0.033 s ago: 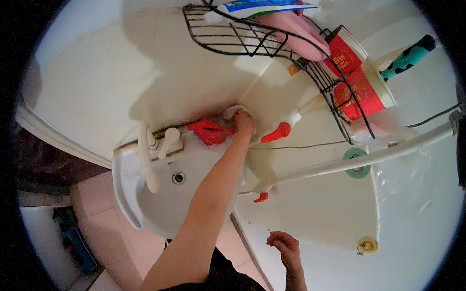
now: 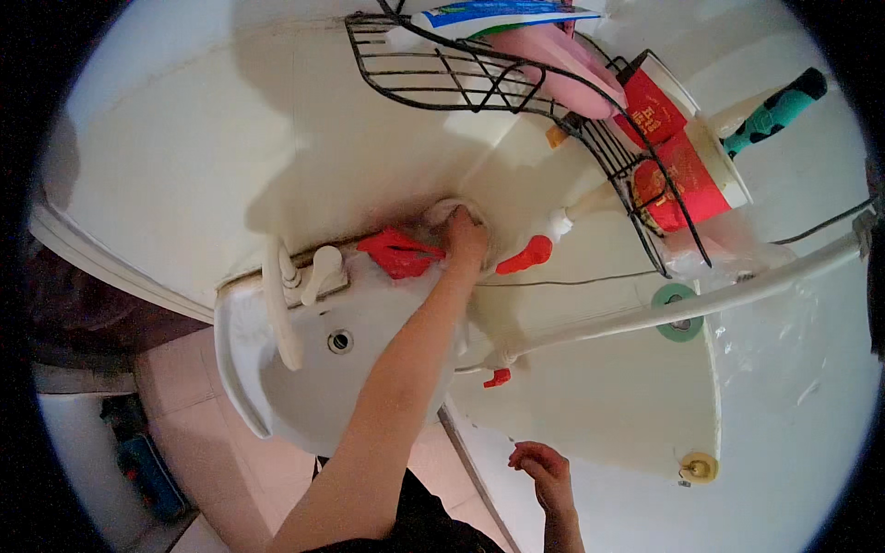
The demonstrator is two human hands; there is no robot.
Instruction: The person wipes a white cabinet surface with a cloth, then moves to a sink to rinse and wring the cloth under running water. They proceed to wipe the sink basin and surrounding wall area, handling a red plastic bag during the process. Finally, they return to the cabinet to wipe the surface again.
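My left hand (image 2: 468, 237) reaches across the basin into the back right corner. Its fingers are closed over a soft-looking whitish piece (image 2: 444, 210), perhaps a cloth, mostly covered by the hand. A crumpled red plastic piece (image 2: 398, 252) lies on the sink's back ledge, just left of that hand. Below it spreads the white sink (image 2: 286, 392), with a pale tap (image 2: 323, 274) at its back left. My right hand (image 2: 544, 470) hangs low beside the wall with its fingers curled in; whatever they may hold is hidden.
Above the sink, a black wire corner rack (image 2: 512, 100) carries a blue-and-white tube (image 2: 502, 16), a pink item (image 2: 558, 69) and red-and-white cups (image 2: 687, 180). A white pipe (image 2: 645, 311) slants along the right wall, near a red valve handle (image 2: 499, 378) and a red-tipped piece (image 2: 525, 255).
My left hand has shifted very slightly in the corner. The right hand has barely moved.
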